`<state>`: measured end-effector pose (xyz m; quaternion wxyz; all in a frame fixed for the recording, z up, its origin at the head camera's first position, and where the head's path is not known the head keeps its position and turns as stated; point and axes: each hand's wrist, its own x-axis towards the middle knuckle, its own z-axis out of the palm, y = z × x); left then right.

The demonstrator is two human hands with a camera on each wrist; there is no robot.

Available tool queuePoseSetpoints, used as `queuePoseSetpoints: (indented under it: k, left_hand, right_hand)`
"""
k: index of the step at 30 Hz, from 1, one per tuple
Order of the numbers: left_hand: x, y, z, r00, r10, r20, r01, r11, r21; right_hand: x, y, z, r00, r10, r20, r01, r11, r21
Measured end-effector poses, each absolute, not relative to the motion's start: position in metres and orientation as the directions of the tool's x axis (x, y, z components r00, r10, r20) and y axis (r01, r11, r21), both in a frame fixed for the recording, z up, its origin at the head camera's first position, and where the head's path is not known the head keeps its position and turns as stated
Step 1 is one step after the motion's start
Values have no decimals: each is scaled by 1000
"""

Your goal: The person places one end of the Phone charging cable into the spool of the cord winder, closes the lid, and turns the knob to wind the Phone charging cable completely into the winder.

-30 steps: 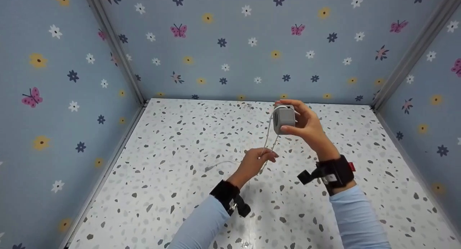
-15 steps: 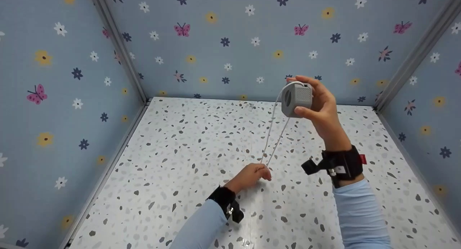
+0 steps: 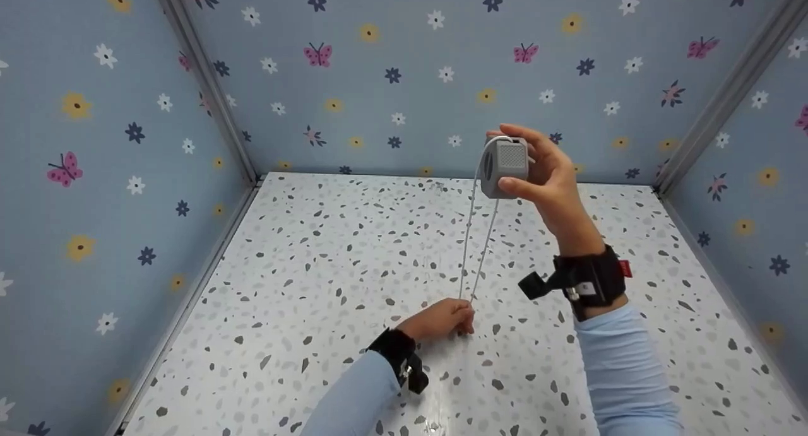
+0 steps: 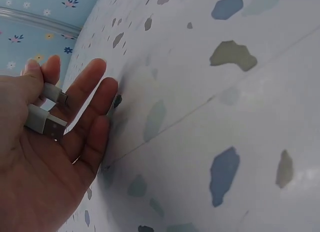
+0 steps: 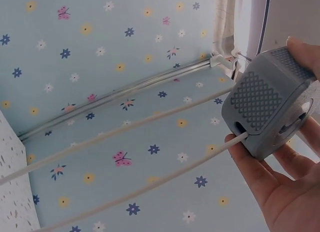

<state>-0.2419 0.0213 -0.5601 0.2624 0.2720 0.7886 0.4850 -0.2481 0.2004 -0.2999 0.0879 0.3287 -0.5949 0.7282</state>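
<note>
My right hand [image 3: 555, 180] grips a grey, faceted cable winder [image 3: 511, 161] with textured panels, thumb below and fingers over the top, held up near the back wall. Two strands of white USB cable [image 3: 468, 234] run from it down to my left hand [image 3: 440, 319], low over the table. In the left wrist view, the cable's USB-A plug [image 4: 46, 123] and a smaller metal-tipped plug [image 4: 54, 94] are held near the thumb, while other fingers extend loosely. The right wrist view shows a strand leaving a slot in the winder [image 5: 265, 100]; a round disc is on its side.
The white speckled table [image 3: 303, 265] lies beneath both hands. Blue flowered panels stand at the back [image 3: 404, 76], left [image 3: 95, 215] and right [image 3: 745, 190], with grey metal rails [image 3: 208, 82] at the corners.
My right hand has risen with the winder, and my left hand has moved down towards me. The two strands between them have grown longer. A loose cable end left of the left hand has gone from view.
</note>
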Motion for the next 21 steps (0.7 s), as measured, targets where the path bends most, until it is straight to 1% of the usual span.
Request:
queuePoseSetpoints:
  k: [5, 11, 17, 21]
  left_hand:
    - [-240, 26, -561, -730, 664, -158, 202, 432, 879]
    - [-241, 29, -560, -724, 659, -205, 216, 498, 840]
    - [-241, 28, -559, -720, 663, -205, 184, 468, 864]
    - [-242, 23, -555, -730, 660, -176, 208, 461, 863]
  right_hand:
    - [-246, 196, -298, -769, -287, 571, -518, -242, -820]
    - [-245, 192, -294, -764, -293, 575, -518, -252, -817]
    - [-244, 190, -294, -765, -262, 588, -522, -281, -805]
    - [-244, 190, -293, -762, -261, 593, -536, -260, -803]
